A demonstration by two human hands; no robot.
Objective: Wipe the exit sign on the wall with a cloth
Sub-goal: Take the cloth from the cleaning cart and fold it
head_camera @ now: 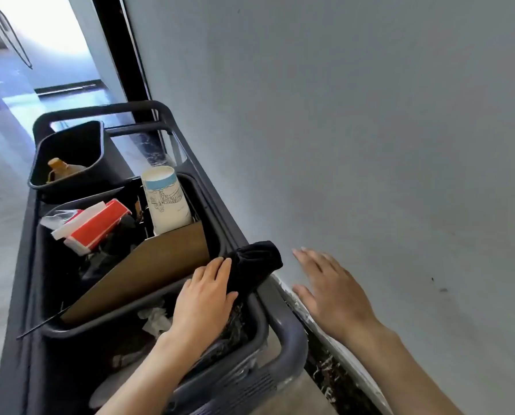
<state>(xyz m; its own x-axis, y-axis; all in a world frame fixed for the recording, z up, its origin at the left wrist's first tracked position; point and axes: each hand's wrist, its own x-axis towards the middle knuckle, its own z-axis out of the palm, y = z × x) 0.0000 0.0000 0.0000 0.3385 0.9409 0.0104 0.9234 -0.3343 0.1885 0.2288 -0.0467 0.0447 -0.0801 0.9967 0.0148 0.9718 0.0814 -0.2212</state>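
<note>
A dark cloth [257, 265] lies draped over the right rim of a grey cleaning cart [289, 333], close to the wall. My left hand [204, 298] rests on the cloth's near end, fingers curled over it and thumb pressed against its side. My right hand [331, 292] hovers flat and spread just right of the cloth, in front of the pale grey wall [370, 130], holding nothing. No exit sign shows in this view.
The cart's black bin [217, 244] holds a brown cardboard sheet [148, 271], a red and white box [100, 226], a paper cup [166, 199] and crumpled paper. A smaller black tub [73, 163] sits at the far end. A dark door frame [124, 64] stands beyond.
</note>
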